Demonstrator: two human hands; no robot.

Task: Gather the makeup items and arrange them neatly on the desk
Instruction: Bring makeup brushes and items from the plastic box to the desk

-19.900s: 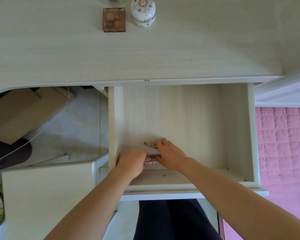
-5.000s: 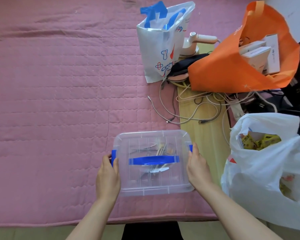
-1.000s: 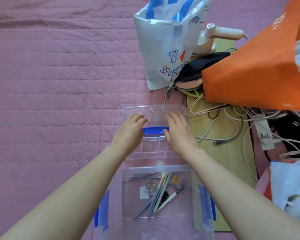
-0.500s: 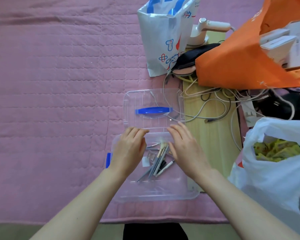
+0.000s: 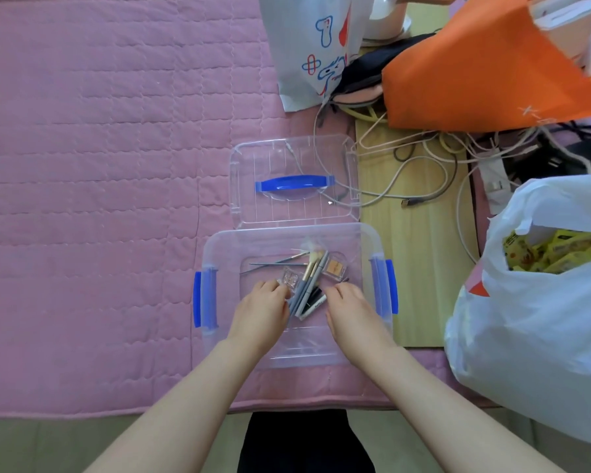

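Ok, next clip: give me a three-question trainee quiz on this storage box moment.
1. True or false: the lid lies off the clear box, on the pink quilt.
2. Which lies inside the box: A) yellow packets, B) makeup brushes, C) cables?
3. Fill in: both the left hand and the right hand reach into the ____.

Key: 1 true; 2 B; 3 box.

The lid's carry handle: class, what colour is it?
Blue, on the clear lid's handle, seen in the head view.
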